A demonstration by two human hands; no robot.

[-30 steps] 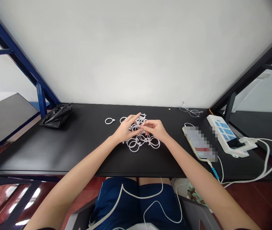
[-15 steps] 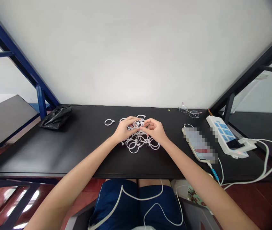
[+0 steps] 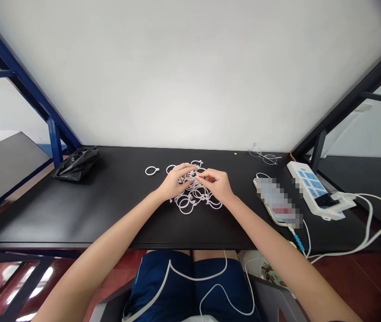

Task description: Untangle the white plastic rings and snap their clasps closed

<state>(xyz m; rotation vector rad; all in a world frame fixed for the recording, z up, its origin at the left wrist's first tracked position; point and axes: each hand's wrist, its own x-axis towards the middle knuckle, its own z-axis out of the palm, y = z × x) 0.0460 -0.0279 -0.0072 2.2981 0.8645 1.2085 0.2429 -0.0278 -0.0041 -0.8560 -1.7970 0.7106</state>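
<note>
1. Your right hand (image 3: pixel 219 184) had thumb and forefinger pinched together on a white ring (image 3: pixel 196 177).
2. Your left hand (image 3: pixel 173 183) curved close beside it; you couldn't tell whether its fingers gripped anything.
3. Beneath both hands, the ring pile (image 3: pixel 199 193) lay on the black table (image 3: pixel 119 205).
4. A lone ring (image 3: pixel 157 169) lay apart, left of the pile.

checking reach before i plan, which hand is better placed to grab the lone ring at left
Left, likely: the left hand is closer to the lone ring; the right hand is farther right.
</note>
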